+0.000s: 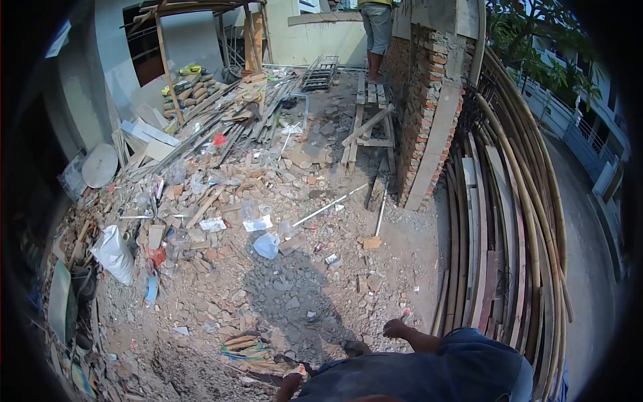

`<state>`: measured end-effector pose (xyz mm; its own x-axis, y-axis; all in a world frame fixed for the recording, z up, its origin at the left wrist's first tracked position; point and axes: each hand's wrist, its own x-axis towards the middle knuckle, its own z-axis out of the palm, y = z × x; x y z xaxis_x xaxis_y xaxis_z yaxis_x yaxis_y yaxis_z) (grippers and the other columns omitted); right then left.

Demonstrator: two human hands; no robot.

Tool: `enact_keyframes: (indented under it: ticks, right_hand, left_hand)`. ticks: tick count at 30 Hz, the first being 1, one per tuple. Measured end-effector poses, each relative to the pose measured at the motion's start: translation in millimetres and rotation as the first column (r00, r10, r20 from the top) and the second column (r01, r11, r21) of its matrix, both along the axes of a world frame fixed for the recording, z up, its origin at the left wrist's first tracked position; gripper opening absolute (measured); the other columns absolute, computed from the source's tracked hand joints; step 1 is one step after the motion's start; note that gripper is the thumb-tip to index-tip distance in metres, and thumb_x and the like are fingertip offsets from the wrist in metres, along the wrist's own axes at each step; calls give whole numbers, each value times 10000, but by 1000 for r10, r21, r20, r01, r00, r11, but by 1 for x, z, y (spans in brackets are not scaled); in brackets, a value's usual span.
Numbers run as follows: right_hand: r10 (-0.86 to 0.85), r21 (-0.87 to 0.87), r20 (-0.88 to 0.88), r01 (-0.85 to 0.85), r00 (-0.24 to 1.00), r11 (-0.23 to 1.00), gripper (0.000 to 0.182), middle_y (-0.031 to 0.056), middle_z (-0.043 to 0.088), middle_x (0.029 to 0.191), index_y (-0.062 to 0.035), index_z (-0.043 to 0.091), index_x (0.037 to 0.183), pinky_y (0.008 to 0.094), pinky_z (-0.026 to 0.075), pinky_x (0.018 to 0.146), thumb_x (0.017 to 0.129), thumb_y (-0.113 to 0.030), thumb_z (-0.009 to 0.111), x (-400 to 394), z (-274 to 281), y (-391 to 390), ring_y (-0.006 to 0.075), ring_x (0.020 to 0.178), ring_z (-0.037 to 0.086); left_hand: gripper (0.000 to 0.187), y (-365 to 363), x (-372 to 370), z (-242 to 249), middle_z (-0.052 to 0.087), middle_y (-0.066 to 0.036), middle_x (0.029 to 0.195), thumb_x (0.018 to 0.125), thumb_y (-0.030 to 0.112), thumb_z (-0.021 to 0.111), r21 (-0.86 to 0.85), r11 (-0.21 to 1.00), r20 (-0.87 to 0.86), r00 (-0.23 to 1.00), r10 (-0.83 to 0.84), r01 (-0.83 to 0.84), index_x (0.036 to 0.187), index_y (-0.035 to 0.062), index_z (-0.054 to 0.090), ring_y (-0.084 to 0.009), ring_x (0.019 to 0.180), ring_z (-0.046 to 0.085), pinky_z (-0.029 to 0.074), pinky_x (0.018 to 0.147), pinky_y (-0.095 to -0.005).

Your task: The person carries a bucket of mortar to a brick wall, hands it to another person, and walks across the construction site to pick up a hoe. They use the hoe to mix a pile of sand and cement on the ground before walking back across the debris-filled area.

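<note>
My right hand [396, 328] reaches forward past the dark blue shirt [429, 368], its fingers curled. A small red-and-white piece [406, 313] shows right at its far edge. Low in the view, my left hand [290, 384] hangs closed beside the shirt, with a small red-and-white thing [301, 369] at its fingers. I cannot tell what either hand holds. Near my left hand, a bundle of coloured strips [246, 348] lies on the rubble [295, 295]. My shadow falls across the broken stones ahead.
Long bamboo poles [536, 248] and planks run along the right, beside a broken brick wall [429, 100]. A person [376, 40] stands on a wooden trestle [372, 117] behind. Scrap timber [261, 107], a white sack [114, 254] and plastic litter cover the left.
</note>
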<state>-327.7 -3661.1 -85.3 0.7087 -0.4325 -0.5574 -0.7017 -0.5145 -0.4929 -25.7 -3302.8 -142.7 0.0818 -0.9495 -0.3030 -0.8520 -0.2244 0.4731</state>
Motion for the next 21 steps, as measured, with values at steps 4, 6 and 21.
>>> enact_keyframes:
  ticks: [4,6,21]
  right_hand:
    - [106,-71,51,-102,993,992,312,150,572,737,-48,609,704,393,442,645,673,-347,527,1,3,-3,310,729,553]
    - [4,-41,101,0,995,999,235,102,596,633,-29,597,694,303,471,521,584,-234,634,3,-3,-5,190,547,588]
    - [177,-142,-72,-186,982,972,379,141,595,800,-46,603,823,319,450,665,566,-317,662,6,3,-10,257,742,577]
  left_hand:
    - [139,3,0,-12,561,-110,741,700,174,463,26,997,94,993,-73,71,750,77,548,-282,704,561,450,566,-390]
    - [130,7,-1,-17,558,-111,738,697,175,472,-58,997,70,996,-53,57,748,81,545,-282,702,557,448,567,-389]
    - [91,12,-6,-105,562,-91,708,679,176,520,-191,981,62,998,-22,33,718,100,553,-262,696,556,438,561,-382]
